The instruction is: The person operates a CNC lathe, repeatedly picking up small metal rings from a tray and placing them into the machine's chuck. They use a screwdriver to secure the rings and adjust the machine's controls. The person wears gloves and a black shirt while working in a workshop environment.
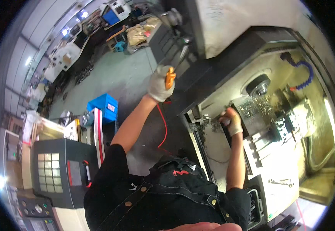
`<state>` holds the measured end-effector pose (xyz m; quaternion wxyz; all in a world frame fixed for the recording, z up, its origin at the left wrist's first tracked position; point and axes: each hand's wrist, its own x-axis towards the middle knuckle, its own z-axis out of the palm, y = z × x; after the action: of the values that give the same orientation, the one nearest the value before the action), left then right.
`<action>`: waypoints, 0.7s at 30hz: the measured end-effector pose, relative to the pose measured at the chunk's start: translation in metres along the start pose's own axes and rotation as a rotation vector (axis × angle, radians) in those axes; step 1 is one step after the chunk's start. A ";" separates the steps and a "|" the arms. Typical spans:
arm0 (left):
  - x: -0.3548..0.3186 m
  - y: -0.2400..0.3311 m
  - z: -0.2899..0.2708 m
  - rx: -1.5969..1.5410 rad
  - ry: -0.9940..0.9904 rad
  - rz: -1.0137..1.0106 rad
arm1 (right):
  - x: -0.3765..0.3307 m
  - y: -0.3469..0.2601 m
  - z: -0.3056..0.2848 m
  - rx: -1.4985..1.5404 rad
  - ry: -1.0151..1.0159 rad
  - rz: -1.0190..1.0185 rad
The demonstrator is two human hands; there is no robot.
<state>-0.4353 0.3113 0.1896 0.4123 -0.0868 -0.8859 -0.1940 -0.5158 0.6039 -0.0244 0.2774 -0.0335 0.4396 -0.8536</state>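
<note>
My left hand, in a pale glove, is raised left of a lathe's frame. It is closed around an orange-handled air blow gun; a thin metal part reaches up beyond the handle, and a red hose hangs below the hand. My right hand, also gloved, is inside the lathe's opening beside the dark door edge. Its fingers are curled, and what they hold, if anything, cannot be made out. Farther in from that hand sits the round chuck, with the tool turret to its right.
Metal chips lie in the lathe bed. A blue coolant hose bends near the far wall. Wrenches lie on the pale ledge at the lower right. At left are a blue bin and another machine.
</note>
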 end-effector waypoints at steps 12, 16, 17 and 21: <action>0.039 0.021 0.031 -0.050 -0.142 0.220 | -0.068 0.058 0.149 -0.300 -0.148 0.041; 0.036 0.012 0.035 -0.046 -0.187 0.171 | -0.065 0.070 0.170 -0.350 -0.074 -0.011; 0.040 0.012 0.034 -0.140 -0.155 0.246 | -0.060 0.078 0.170 -0.296 -0.039 -0.101; 0.055 0.013 0.021 -0.161 -0.216 0.329 | -0.053 0.079 0.187 -0.593 0.136 -0.131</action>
<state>-0.4813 0.3312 0.2226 0.3330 -0.2833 -0.8804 -0.1836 -0.3797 0.4573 0.0386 0.1698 -0.0841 0.6837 -0.7047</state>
